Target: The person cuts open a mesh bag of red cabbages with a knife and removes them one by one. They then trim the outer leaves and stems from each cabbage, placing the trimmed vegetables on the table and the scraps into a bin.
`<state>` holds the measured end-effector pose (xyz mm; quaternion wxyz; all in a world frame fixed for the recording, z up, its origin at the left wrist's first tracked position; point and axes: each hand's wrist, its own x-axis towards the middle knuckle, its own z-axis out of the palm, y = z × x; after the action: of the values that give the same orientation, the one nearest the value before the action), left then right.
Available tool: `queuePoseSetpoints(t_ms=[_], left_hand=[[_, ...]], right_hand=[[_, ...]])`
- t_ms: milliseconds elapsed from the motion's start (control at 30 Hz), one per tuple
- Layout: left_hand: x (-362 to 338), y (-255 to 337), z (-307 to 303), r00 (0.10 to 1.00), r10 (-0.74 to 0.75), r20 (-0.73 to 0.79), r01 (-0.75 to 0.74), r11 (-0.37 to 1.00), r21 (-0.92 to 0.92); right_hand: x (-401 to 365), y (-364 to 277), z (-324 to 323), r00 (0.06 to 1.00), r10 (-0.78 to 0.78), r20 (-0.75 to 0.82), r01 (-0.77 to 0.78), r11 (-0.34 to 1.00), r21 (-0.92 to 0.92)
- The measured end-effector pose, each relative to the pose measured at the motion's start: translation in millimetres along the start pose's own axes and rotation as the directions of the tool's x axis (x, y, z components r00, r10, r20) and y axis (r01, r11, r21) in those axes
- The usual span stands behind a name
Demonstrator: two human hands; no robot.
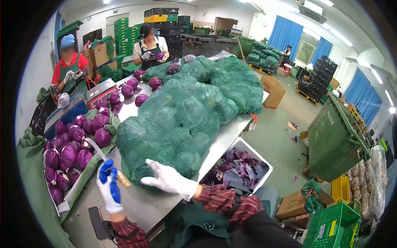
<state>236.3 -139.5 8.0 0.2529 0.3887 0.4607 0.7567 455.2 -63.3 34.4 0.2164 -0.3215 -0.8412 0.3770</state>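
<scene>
My left hand [109, 188], in a white glove with blue coating, is closed around a knife [123, 179]. Its wooden handle points down and right, and the curved blade rises up and left beside the purple cabbages [68, 157]. My right hand [167, 177], in a white glove, has its fingers and thumb apart at the lower edge of a green mesh bag [173, 124]. No grip on the mesh shows. Round heads fill this bag, which lies on the metal table [89, 198].
More mesh bags [235, 82] lie farther along the table. A white bin [264, 159] of purple leaves stands at its right side. A phone [97, 223] lies near the front edge. Two co-workers [149, 51] [70, 68] stand across. A green wheeled bin [337, 136] stands right.
</scene>
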Motion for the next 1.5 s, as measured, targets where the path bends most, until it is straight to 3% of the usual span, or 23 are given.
queuePoseSetpoints(t_ms=[167, 200, 267, 333, 367, 400, 433, 500, 533, 600, 633, 667, 733, 833, 867, 933, 967, 1000, 1067, 1133, 1333, 1433, 1500], left_hand=[[-32.3, -2.0, 90.3, 0.963, 0.057, 0.265, -0.037, 0.996, -0.080], [-28.7, -0.1, 103.4, 0.945, -0.034, 0.325, 0.091, 0.983, -0.161], [-20.2, -0.7, 134.7, 0.873, -0.107, 0.475, 0.125, 0.992, -0.007], [-1.7, 6.2, 163.4, 0.748, -0.072, 0.660, -0.145, 0.952, 0.269], [13.1, -1.5, 170.4, 0.633, 0.211, 0.745, -0.627, 0.704, 0.334], [26.7, -5.8, 173.6, 0.651, 0.279, 0.706, -0.679, 0.631, 0.376], [43.2, -2.0, 179.4, 0.677, 0.254, 0.691, -0.697, 0.525, 0.489], [75.0, -3.4, 178.1, 0.761, 0.168, 0.627, -0.645, 0.307, 0.700], [90.5, -16.6, 165.6, 0.817, 0.111, 0.565, -0.575, 0.196, 0.794], [105.0, -42.7, 131.3, 0.902, -0.034, 0.431, -0.430, 0.031, 0.902], [107.3, -52.1, 117.3, 0.893, -0.025, 0.449, -0.449, -0.054, 0.892], [106.4, -60.1, 107.7, 0.883, -0.021, 0.469, -0.467, -0.136, 0.874], [101.0, -81.5, 95.9, 0.850, 0.173, 0.498, -0.486, -0.107, 0.867], [104.1, -88.3, 88.3, 0.834, 0.259, 0.488, -0.506, 0.004, 0.863], [104.8, -90.5, 86.4, 0.815, 0.282, 0.506, -0.521, -0.026, 0.853], [107.1, -88.3, 80.5, 0.803, 0.286, 0.523, -0.553, 0.029, 0.833], [109.3, -83.0, 77.1, 0.820, 0.250, 0.515, -0.550, 0.097, 0.829], [111.2, -81.3, 70.8, 0.816, 0.260, 0.517, -0.556, 0.102, 0.825], [123.8, -82.9, 59.7, 0.825, 0.177, 0.537, -0.564, 0.206, 0.799], [132.4, -92.0, 50.4, 0.797, 0.175, 0.578, -0.603, 0.167, 0.780], [154.2, -100.8, 32.1, 0.786, 0.161, 0.597, -0.618, 0.227, 0.752], [162.2, -105.5, 23.4, 0.797, 0.185, 0.575, -0.601, 0.334, 0.726], [168.9, -103.0, 19.1, 0.798, 0.218, 0.562, -0.590, 0.475, 0.653]], right_hand=[[-0.9, 31.8, 11.9, 0.981, -0.189, -0.044, 0.194, 0.957, 0.214], [-6.3, 38.8, -1.4, 0.978, -0.196, -0.075, 0.208, 0.954, 0.214], [-16.6, 53.7, -28.4, 0.994, -0.051, -0.096, 0.073, 0.966, 0.246], [-21.1, 73.6, -55.1, 0.988, 0.047, -0.146, 0.000, 0.953, 0.304], [-21.2, 84.5, -73.4, 0.975, 0.159, -0.153, -0.102, 0.940, 0.327], [-21.7, 95.1, -89.8, 0.951, 0.271, -0.148, -0.206, 0.913, 0.351], [-19.7, 124.1, -92.6, 0.927, 0.252, -0.279, -0.109, 0.890, 0.442], [-19.1, 142.3, -116.8, 0.888, 0.389, -0.244, -0.181, 0.785, 0.592], [-17.3, 156.9, -125.3, 0.765, 0.059, -0.641, -0.017, 0.997, 0.071], [-29.3, 129.8, -160.8, 0.824, 0.492, -0.282, -0.302, 0.801, 0.517], [-32.4, 150.7, -151.0, 0.827, 0.368, -0.425, -0.231, 0.912, 0.340], [-35.9, 147.6, -151.9, 0.839, 0.378, -0.393, -0.226, 0.897, 0.379], [-41.0, 142.7, -147.4, 0.888, 0.374, -0.268, -0.174, 0.812, 0.557], [-37.5, 145.6, -122.6, 0.895, 0.031, -0.445, 0.108, 0.953, 0.284], [-30.3, 136.0, -121.2, 0.893, 0.023, -0.449, 0.119, 0.951, 0.284], [-18.1, 127.1, -117.0, 0.916, 0.215, -0.338, -0.103, 0.942, 0.321], [-3.6, 120.5, -122.3, 0.899, -0.108, -0.424, 0.088, 0.994, -0.065], [4.5, 110.1, -129.6, 0.904, 0.165, -0.395, -0.079, 0.971, 0.225], [36.4, 110.6, -142.9, 0.821, -0.001, -0.570, -0.110, 0.981, -0.160], [75.2, 109.7, -158.8, 0.799, 0.072, -0.597, -0.309, 0.901, -0.305], [161.7, 127.3, -160.7, 0.763, 0.184, -0.620, -0.503, 0.771, -0.390], [182.7, 118.1, -124.7, 0.707, 0.378, -0.598, -0.558, 0.818, -0.143], [168.2, 100.9, -87.4, 0.755, 0.335, -0.564, -0.542, 0.802, -0.249]])
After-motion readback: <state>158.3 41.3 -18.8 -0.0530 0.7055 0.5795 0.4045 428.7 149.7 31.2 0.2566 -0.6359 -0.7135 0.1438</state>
